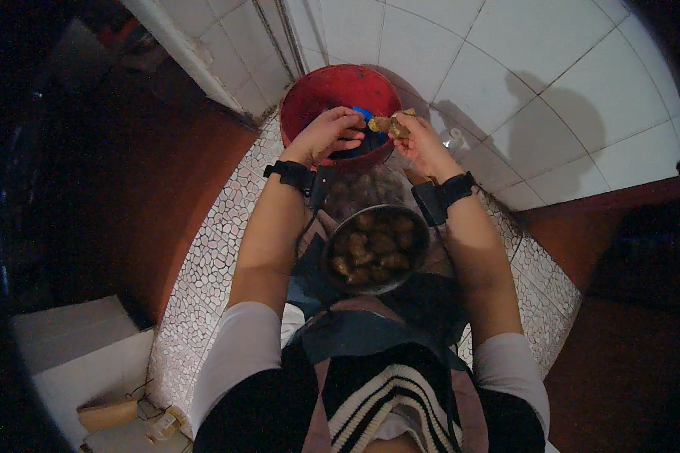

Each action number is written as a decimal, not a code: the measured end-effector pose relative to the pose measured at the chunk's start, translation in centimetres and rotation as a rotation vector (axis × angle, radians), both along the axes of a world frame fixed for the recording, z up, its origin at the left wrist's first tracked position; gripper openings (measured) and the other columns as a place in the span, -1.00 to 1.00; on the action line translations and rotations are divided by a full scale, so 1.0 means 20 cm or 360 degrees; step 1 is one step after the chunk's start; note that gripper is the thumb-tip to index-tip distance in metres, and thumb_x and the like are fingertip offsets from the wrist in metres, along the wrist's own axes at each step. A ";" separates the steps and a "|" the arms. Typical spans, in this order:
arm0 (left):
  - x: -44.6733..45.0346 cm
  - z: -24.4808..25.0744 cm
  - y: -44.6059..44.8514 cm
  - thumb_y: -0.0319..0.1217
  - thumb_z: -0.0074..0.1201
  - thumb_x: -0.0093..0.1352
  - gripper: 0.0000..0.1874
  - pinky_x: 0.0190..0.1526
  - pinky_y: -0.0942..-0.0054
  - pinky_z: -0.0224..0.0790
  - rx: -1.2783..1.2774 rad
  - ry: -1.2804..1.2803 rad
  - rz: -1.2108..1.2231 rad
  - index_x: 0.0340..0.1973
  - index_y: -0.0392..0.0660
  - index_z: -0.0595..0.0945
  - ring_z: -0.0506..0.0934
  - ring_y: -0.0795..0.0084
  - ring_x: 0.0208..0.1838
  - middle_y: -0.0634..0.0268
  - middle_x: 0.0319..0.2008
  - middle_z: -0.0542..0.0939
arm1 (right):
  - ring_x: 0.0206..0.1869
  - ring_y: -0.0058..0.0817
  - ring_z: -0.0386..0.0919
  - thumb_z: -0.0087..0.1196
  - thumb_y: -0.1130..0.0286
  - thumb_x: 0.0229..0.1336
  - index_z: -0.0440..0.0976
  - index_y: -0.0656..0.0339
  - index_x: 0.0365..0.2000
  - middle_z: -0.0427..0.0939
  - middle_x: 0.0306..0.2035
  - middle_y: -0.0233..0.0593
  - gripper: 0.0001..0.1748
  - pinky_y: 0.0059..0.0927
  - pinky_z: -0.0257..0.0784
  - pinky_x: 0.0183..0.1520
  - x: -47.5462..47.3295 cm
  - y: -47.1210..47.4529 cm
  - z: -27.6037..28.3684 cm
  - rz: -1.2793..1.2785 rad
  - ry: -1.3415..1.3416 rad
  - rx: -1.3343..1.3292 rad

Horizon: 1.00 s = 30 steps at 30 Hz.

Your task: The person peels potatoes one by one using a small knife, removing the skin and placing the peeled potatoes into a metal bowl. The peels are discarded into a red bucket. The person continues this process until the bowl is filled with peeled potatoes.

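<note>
A knobbly brown root, which looks like ginger (391, 125), is in my right hand (417, 141), over the right rim of a red plastic bucket (340, 76). My left hand (335, 131) is over the bucket, just left of the root, with its fingers curled and apart; I see nothing held in it. Something blue (361, 113) shows inside the bucket behind the fingers. Nearer my body, a round metal bowl (377, 291) holds several brown knobbly pieces (368, 249). Between bowl and bucket lies a clear plastic bag (365, 189) with more brown pieces.
White wall tiles (487, 73) rise behind and right of the bucket. A small clear container (452, 139) stands by the wall. The floor has pebble-patterned tiles (209, 255). At the lower left are a pale box-like block (90, 351), a cardboard piece (107, 415) and a plastic bottle (164, 426).
</note>
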<state>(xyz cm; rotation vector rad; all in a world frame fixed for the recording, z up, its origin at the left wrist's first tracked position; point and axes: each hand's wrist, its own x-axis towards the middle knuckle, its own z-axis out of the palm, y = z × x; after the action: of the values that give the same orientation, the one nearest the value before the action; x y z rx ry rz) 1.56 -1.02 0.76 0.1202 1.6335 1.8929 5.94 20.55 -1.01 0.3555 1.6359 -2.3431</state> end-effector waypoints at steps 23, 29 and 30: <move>-0.09 -0.03 0.02 -0.46 0.07 0.35 -0.79 0.06 0.56 0.38 0.0515 -0.0013 0.0123 -0.12 -0.23 0.52 0.51 0.48 -0.04 0.26 -0.14 0.53 | -0.25 -0.48 0.47 0.03 0.21 0.25 0.46 0.13 -0.24 0.52 -0.26 -0.34 -0.78 -0.52 0.41 -0.22 -0.16 -0.12 -0.02 0.0199 0.0115 -0.0573; -0.13 -0.06 0.00 -0.43 0.04 0.37 -0.82 0.06 0.55 0.39 0.0625 -0.0068 0.0221 -0.15 -0.23 0.53 0.50 0.50 -0.05 0.26 -0.18 0.54 | -0.22 -0.46 0.47 0.01 0.19 0.26 0.45 0.19 -0.20 0.51 -0.23 -0.30 -0.72 -0.52 0.41 -0.20 -0.21 -0.12 0.00 0.0337 0.0141 -0.0616; -0.13 -0.07 -0.01 -0.43 0.04 0.37 -0.82 0.04 0.57 0.40 0.0642 -0.0074 0.0234 -0.16 -0.24 0.54 0.51 0.50 -0.07 0.26 -0.19 0.55 | -0.22 -0.45 0.47 0.01 0.19 0.26 0.45 0.20 -0.19 0.51 -0.22 -0.29 -0.71 -0.52 0.41 -0.19 -0.22 -0.12 0.01 0.0351 0.0142 -0.0622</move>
<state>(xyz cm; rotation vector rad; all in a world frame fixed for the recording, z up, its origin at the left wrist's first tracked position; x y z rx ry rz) -1.13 -1.13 -0.58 0.1234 1.2398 2.3014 1.56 18.09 -0.87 -0.0087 1.1418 -2.4578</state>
